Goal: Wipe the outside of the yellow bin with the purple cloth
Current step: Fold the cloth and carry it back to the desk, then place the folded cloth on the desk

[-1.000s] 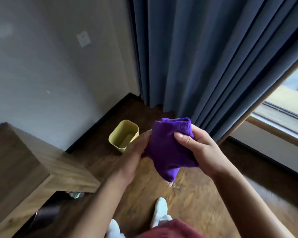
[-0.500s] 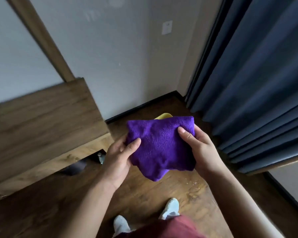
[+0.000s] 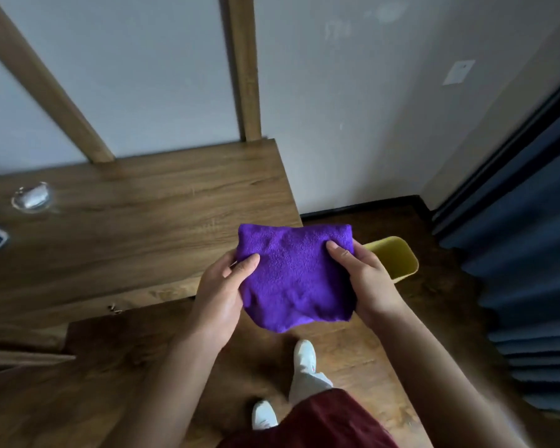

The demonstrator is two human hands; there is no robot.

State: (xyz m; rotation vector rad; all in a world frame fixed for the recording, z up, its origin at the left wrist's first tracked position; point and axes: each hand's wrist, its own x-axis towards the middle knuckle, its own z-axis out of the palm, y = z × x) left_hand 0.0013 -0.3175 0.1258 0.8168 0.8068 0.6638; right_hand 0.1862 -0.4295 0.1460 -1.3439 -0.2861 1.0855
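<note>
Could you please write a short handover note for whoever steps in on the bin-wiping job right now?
Left hand: gripping the left edge of the purple cloth, thumb on top.
Right hand: gripping the cloth's right edge.
The cloth is folded and held in the air, touching nothing else.
Yellow bin: upright on the wooden floor, in the corner beside the desk and blue curtain, partly hidden behind the right hand.
Done: cloth in hand.
Left: bring cloth to the bin and wipe its outside.

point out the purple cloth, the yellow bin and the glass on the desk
purple cloth point(image 3: 293, 273): head view, middle of the folded face held between both hands.
yellow bin point(image 3: 398, 258): head view, inner wall just under the far rim, right of the cloth.
glass point(image 3: 31, 196): head view, its rim area, left on the desk.
</note>
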